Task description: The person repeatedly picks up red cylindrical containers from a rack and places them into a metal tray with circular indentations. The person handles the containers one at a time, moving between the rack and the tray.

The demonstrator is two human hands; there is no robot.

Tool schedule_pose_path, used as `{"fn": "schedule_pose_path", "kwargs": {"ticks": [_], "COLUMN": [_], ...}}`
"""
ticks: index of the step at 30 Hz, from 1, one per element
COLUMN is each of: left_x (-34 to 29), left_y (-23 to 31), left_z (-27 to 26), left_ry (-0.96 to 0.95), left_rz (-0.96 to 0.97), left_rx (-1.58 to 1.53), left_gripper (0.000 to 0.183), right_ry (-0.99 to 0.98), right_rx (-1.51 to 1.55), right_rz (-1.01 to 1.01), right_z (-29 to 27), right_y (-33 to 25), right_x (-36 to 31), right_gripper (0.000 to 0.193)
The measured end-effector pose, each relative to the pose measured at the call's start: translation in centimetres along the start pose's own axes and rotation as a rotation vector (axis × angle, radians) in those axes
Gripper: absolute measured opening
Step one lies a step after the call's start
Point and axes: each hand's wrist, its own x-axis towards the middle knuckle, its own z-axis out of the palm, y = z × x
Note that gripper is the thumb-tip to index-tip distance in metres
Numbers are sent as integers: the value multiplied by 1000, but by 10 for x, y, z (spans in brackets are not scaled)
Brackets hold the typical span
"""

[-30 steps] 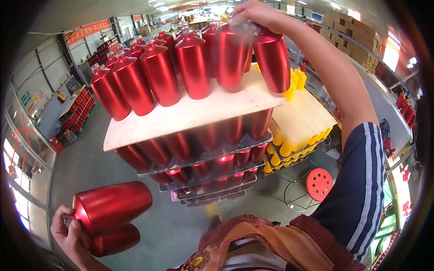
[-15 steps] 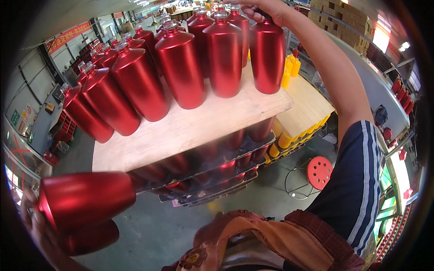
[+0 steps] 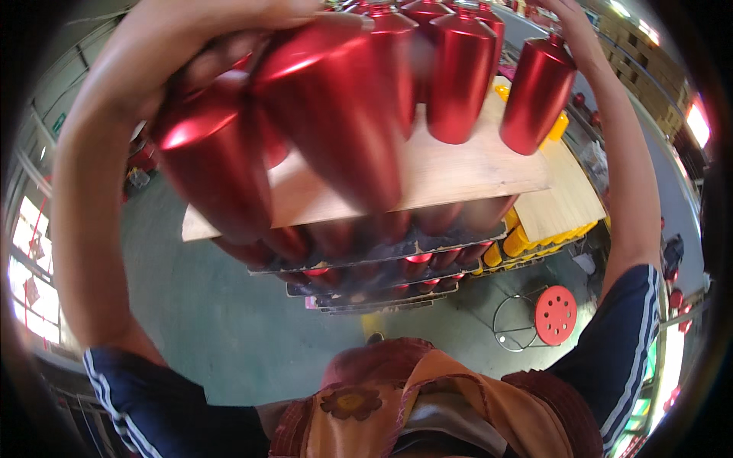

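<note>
My left hand point(image 3: 252, 19) is raised high at the top left and grips two glossy red metal bottles point(image 3: 336, 114) by their necks; they hang close to the camera, one beside the other point(image 3: 210, 164). My right hand point(image 3: 569, 15) reaches to the top right and touches the top of a red bottle point(image 3: 538, 95) that stands at the right end of a row of red bottles point(image 3: 458, 72) on a pale wooden board point(image 3: 458, 172). Under the board lie further layers of red bottles point(image 3: 382, 259).
A second wooden board point(image 3: 565, 202) covers a lower stack of yellow bottles point(image 3: 519, 240) to the right. A red round stool point(image 3: 556, 314) with a wire frame stands on the grey-green floor point(image 3: 214, 320). Cardboard boxes point(image 3: 657, 91) are stacked far right.
My left hand has swung up from the lower left to the top of the stack with the two red bottles. My right hand stays on the rightmost bottle.
</note>
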Motion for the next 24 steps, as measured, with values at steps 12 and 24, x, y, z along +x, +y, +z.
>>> {"fn": "schedule_pose_path", "kwargs": {"ticks": [12,24], "left_x": [51,96], "left_y": [-11,42], "left_z": [33,80], "left_ry": [-150,-190], "left_rz": [9,125], "left_rx": [-86,-132], "left_gripper": [32,30], "right_ry": [-257,-73], "right_rx": [44,-74], "right_rz": [154,93], "right_z": [-9,7], "right_y": [30,34], "right_x": [-32,-11], "right_gripper": [50,47]}}
